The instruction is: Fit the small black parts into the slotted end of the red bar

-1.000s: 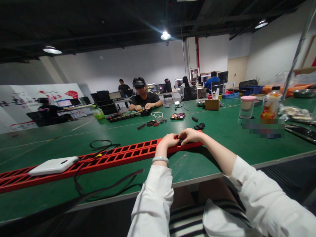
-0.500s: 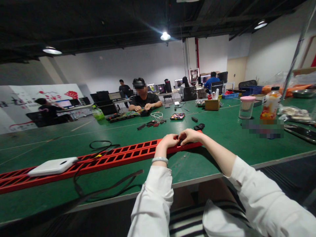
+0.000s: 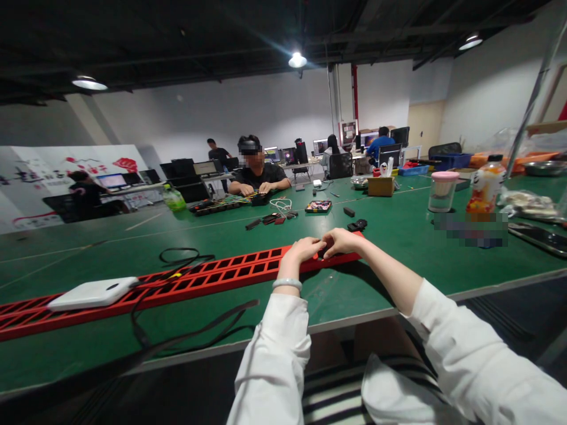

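Note:
A long red slotted frame lies slantwise across the green table. Over its right end, my left hand and my right hand meet with bent fingers. A small dark piece shows in part between them, down at the frame. My right thumb and fingers close around this spot; what exactly they grip is too small and covered to name. The left fingers reach to the same spot, their tips partly hidden behind the right hand. A white power bank with a black cable rests on the frame's left part.
Beyond the frame lie black parts, a decorated tray and a white cable. To the right stand a pink-lidded cup, a drink bottle and a phone. Across the table a co-worker handles wires.
My left fingers have shifted slightly right and straightened over the dark piece. My right hand stays at the same place. The view has tilted a little.

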{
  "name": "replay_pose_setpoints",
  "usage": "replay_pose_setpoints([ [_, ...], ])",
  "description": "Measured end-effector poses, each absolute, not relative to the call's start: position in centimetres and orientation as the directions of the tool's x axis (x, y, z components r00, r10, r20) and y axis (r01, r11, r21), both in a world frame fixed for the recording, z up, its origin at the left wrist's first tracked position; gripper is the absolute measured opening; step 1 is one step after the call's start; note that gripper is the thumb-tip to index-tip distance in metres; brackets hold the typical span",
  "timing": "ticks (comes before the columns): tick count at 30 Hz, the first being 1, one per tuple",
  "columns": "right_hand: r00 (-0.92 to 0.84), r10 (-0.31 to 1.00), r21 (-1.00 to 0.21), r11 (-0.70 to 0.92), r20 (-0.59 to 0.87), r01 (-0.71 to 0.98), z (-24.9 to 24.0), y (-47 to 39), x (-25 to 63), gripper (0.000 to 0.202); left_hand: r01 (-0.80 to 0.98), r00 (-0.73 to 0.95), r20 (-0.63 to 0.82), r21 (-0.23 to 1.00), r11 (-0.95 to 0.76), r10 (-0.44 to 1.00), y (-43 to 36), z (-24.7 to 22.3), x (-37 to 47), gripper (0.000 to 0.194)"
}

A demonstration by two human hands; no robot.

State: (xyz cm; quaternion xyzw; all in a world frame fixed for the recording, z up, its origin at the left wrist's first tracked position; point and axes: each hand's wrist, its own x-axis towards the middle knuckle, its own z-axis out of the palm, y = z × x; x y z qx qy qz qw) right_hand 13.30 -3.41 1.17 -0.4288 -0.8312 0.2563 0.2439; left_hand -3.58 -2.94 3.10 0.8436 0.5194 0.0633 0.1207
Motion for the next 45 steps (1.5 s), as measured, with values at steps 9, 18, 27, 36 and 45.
replay_pose_setpoints([
  [9,-0.471,0.87,-0.589,0.46,0.148,0.664,2.1,-3.9,12.9,0.039,0.877,0.425,-0.014,0.254,-0.408,0.905,-3.5,3.4,-3.1,0.044],
  [18,-0.55,0.823,-0.557,0.527,0.144,0.642,1.7,-3.7,13.3,0.039,0.879,0.443,-0.014,0.202,-0.431,0.897,-3.4,3.0,-3.3,0.038],
  [27,-0.625,0.763,-0.526,0.605,0.166,0.598,1.5,-3.7,13.7,0.034,0.862,0.5,0.001,0.095,-0.498,0.866,-1.9,1.8,-3.8,0.05],
  [36,-0.211,0.854,-0.451,0.443,0.476,0.775,0.6,-1.8,16.0,0.029,0.969,0.243,-0.121,0.081,-0.235,0.962,-1.6,1.6,-3.7,0.093],
  [45,0.037,0.925,-0.299,0.085,0.379,0.951,-1.3,-0.1,20.8,0.037,0.985,0.172,-0.149,0.016,-0.172,0.974,-1.0,1.9,-3.2,0.09],
])
